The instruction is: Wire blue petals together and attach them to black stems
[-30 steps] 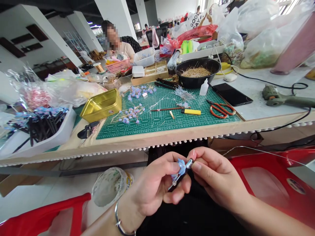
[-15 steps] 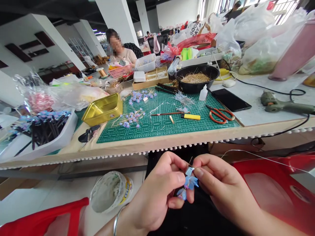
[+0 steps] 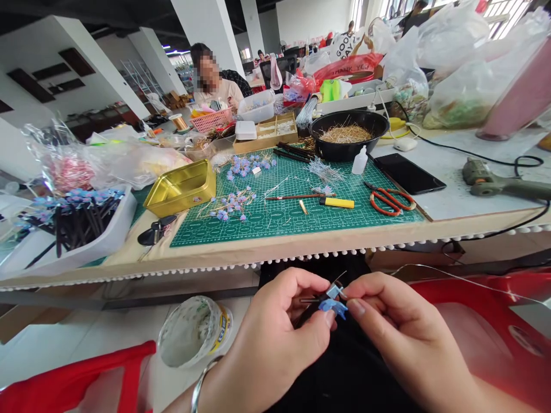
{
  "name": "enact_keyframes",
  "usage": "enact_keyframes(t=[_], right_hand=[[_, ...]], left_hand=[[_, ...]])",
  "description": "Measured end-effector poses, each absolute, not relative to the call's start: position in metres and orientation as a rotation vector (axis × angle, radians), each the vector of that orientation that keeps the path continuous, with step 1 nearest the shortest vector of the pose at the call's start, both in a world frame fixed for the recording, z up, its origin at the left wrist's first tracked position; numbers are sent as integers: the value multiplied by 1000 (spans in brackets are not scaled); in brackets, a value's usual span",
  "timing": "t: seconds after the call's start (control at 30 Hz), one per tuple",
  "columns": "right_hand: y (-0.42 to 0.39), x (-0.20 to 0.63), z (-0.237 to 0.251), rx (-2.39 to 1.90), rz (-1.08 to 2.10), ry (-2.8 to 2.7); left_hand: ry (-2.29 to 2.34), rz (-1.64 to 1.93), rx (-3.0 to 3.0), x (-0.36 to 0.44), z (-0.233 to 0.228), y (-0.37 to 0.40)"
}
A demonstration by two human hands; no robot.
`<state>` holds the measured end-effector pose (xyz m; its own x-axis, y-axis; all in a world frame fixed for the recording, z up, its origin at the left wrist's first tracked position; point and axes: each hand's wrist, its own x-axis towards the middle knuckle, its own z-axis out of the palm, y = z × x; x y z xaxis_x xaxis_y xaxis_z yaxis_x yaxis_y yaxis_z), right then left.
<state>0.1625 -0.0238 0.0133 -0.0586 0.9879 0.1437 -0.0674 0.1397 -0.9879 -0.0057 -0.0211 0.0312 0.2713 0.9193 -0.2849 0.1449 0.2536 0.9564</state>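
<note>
Head view: both hands meet low in the picture, below the edge of the green cutting mat [image 3: 297, 215] and over a dark lap. Left hand [image 3: 275, 344] has thumb and forefinger pinched shut on a dark hair clip [image 3: 313, 305] bearing a small blue flower [image 3: 332, 306]. Right hand [image 3: 387, 321] is closed too, its thumb and forefinger nipping the flower's end of the clip, so the fingertips of the two hands almost touch. A thin wire runs off from the right hand toward the red stool [image 3: 486, 332]. On the mat lie orange scissors [image 3: 391, 201], a yellow lighter [image 3: 338, 202] and a cluster of loose blue flowers [image 3: 230, 205]; a gold tin [image 3: 181, 186] sits at the mat's left edge, a black bowl [image 3: 348, 135] of straw-coloured wire behind it, a black phone [image 3: 408, 173] just right of it
</note>
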Motion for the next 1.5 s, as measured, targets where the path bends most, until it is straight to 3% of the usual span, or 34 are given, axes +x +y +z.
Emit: enact_keyframes(t=[0.33, 0.67, 0.93, 1.2, 1.37, 1.5], right_hand=[[-25, 163, -1, -816, 1732, -927], [-20, 162, -6, -648, 1881, -914], [-26, 171, 6, -1102, 1370, -1264], [-19, 174, -4, -947, 872, -1664], [-5, 174, -10, -993, 594, -1906], [47, 209, 0, -1475, 236, -2267]], left_hand=[[737, 782, 637, -7, 23, -11], [523, 767, 561, 1, 7, -10], [1043, 757, 1220, 2, 28, -15], [907, 933, 924, 18, 11, -3], [1024, 1050, 1033, 11, 13, 10], [1191, 1236, 1159, -6, 21, 17]])
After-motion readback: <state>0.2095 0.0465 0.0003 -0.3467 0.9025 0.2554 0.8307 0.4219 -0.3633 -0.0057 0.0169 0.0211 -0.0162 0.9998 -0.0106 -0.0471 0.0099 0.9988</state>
